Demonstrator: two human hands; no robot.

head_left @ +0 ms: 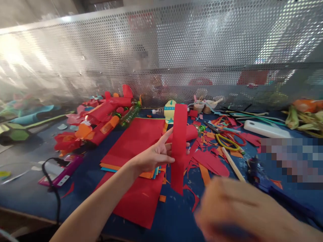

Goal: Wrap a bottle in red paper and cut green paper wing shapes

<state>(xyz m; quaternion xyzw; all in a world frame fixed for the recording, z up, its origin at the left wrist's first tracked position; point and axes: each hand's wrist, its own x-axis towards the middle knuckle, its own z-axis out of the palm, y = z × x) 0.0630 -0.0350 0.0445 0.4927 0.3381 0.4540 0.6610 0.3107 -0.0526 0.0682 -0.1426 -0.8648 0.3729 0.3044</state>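
My left hand (153,154) pinches a long red paper strip (178,148) and holds it upright above the table, thumb and fingers closed on its middle. Behind the strip lies a red paper-wrapped bottle (193,131) with a green cap. My right hand (234,211) is low at the front right, close to the camera and smeared by motion; its fingers do not show clearly. Under both hands lie large red paper sheets (137,141) on the blue table (27,191), with orange sheets stacked between them.
Red and orange paper scraps (212,161) cover the table's middle. A wooden stick (232,163), a blue glue gun (254,169), yellow-handled scissors (227,141), a white case (264,129) and a purple tool (62,173) with black cable lie around. Paper-wrapped bottle crafts (101,117) sit left. A perforated metal screen (161,50) closes the back.
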